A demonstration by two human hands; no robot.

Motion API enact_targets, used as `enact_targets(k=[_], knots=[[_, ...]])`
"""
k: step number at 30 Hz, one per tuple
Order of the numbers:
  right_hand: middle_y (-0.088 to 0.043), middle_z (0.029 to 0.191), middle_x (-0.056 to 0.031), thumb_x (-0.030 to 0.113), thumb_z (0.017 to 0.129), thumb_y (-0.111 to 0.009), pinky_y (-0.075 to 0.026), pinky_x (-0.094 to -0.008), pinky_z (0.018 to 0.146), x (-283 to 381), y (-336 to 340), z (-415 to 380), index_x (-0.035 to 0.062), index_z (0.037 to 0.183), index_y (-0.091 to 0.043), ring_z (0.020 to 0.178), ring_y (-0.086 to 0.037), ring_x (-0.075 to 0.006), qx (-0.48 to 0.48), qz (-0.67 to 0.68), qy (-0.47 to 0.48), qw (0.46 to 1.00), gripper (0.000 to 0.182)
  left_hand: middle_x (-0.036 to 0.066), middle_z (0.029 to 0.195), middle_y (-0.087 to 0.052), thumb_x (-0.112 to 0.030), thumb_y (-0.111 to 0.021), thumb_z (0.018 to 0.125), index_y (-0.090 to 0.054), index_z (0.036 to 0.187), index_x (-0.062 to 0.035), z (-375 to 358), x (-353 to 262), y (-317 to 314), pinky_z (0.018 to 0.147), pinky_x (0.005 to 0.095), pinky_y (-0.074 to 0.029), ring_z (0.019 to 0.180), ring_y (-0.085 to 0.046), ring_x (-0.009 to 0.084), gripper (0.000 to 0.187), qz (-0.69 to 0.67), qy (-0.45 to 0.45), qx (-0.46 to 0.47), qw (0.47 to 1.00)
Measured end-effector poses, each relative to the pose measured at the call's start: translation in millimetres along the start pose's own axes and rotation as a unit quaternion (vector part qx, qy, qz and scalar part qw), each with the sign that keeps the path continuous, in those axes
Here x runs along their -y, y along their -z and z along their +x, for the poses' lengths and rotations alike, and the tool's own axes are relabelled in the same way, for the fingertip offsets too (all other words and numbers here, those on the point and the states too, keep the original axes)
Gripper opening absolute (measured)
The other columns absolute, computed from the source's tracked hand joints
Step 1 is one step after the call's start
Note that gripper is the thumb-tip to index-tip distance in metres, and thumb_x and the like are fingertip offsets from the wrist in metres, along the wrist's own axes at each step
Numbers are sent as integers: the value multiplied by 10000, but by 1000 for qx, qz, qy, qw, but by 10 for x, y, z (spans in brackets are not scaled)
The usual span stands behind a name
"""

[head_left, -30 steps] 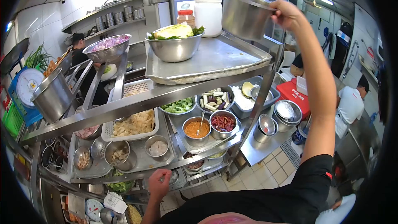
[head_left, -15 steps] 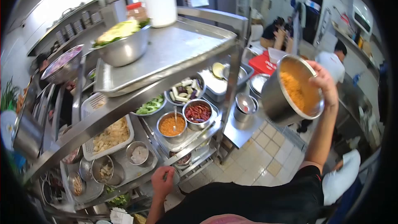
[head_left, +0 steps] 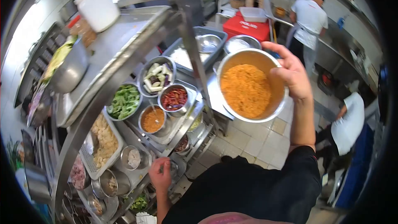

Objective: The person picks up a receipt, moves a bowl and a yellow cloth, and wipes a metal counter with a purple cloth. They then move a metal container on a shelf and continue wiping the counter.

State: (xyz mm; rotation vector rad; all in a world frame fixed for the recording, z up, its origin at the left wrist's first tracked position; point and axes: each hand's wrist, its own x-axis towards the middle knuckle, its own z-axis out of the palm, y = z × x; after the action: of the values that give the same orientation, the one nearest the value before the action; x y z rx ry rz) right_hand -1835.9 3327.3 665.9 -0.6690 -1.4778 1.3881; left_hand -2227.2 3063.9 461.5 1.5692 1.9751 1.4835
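Observation:
My right hand (head_left: 292,72) grips the rim of a large steel pot (head_left: 275,95), tilted so that its orange, crumbly contents (head_left: 245,90) show. My left hand (head_left: 160,173) is held low beside the rack's edge, its fingers curled; whether anything is inside them is hidden. On the rack near it stand a small steel pot of orange sauce with a spoon (head_left: 153,120), a pot of red dried chillies (head_left: 174,99), a bowl of cut eggplant (head_left: 158,77) and a bowl of green slices (head_left: 123,101).
A metal rack post (head_left: 194,54) rises between the rack and the pot. Behind the pot are a red box (head_left: 245,28) and a grey tub (head_left: 178,54). One person (head_left: 309,23) stands at the back right, another (head_left: 350,120) at the right. Upper tray (head_left: 120,37) holds containers.
The view has turned and shifted. The large pot has come nearer the middle, its opening now facing me more, showing more of the orange contents. My left hand stays low and curled.

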Motion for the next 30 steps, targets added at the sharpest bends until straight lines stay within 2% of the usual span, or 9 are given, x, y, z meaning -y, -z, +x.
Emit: enact_targets(k=[6,8,10,12,14,23,25,28,30], knots=[[-716,1153,-96,-13,804,-598,-521,-243,926,880,-38,601,5,1470,-482,979,-697,-128,45,-20,100,994,677,128,917,-727,-107,-706,913,-724,916,-10,-85,10,80,798,343,-536,857,-704,271,99,3,40,-25,999],[-718,1102,-79,32,822,-607,-540,-240,866,1243,-576,773,24,1466,-498,924,-691,-113,-7,37,146,989,653,128,911,-725,-106,-707,912,-727,922,-16,-111,-68,121,792,339,-537,856,-706,270,93,17,61,-32,997],[-718,1083,-51,71,847,-614,-532,-203,722,1511,-690,1132,57,1465,-515,837,-666,-53,79,7,153,985,626,127,905,-723,-105,-708,912,-729,926,-19,-126,-75,130,785,336,-538,849,-706,267,89,12,41,-49,998],[-632,826,67,102,893,-611,-394,-161,472,1675,-757,1588,100,1439,-560,531,-434,19,127,-13,165,978,548,126,904,-723,-103,-708,912,-731,932,-22,-158,-112,161,781,335,-539,848,-708,266,87,12,34,-59,998],[-558,743,91,62,891,-605,-390,-168,453,1704,-1225,1905,109,1401,-598,487,-357,-7,75,-6,168,983,512,125,907,-724,-101,-708,911,-732,937,-22,-199,-164,210,780,336,-542,850,-711,264,86,16,40,-65,997],[-558,764,43,-6,845,-581,-427,-215,446,1115,-2077,2794,15,1343,-605,494,-425,-43,73,27,38,996,499,123,928,-739,-120,-672,939,-721,899,-19,-544,-152,746,751,366,-551,815,-706,285,119,84,-34,-206,974],[-568,768,48,21,877,-561,-410,-202,431,953,-2039,3013,18,1363,-590,503,-449,-31,116,31,37,992,486,123,885,-723,-101,-648,944,-694,849,-16,-536,-367,1170,719,368,-540,761,-683,273,136,156,-120,-268,943],[-556,705,60,98,947,-585,-391,-190,411,685,-1916,3508,13,1368,-585,506,-468,-18,163,42,21,986,430,126,859,-689,-47,-625,913,-640,834,-11,-419,-702,1876,721,375,-519,773,-647,286,88,296,-254,-424,818],[-529,649,63,170,981,-619,-379,-190,402,633,-1910,3589,6,1344,-594,470,-444,-21,171,49,34,983,399,135,924,-675,-5,-623,867,-646,905,10,-426,-898,2380,804,392,-508,856,-634,291,47,330,-257,-500,758]])
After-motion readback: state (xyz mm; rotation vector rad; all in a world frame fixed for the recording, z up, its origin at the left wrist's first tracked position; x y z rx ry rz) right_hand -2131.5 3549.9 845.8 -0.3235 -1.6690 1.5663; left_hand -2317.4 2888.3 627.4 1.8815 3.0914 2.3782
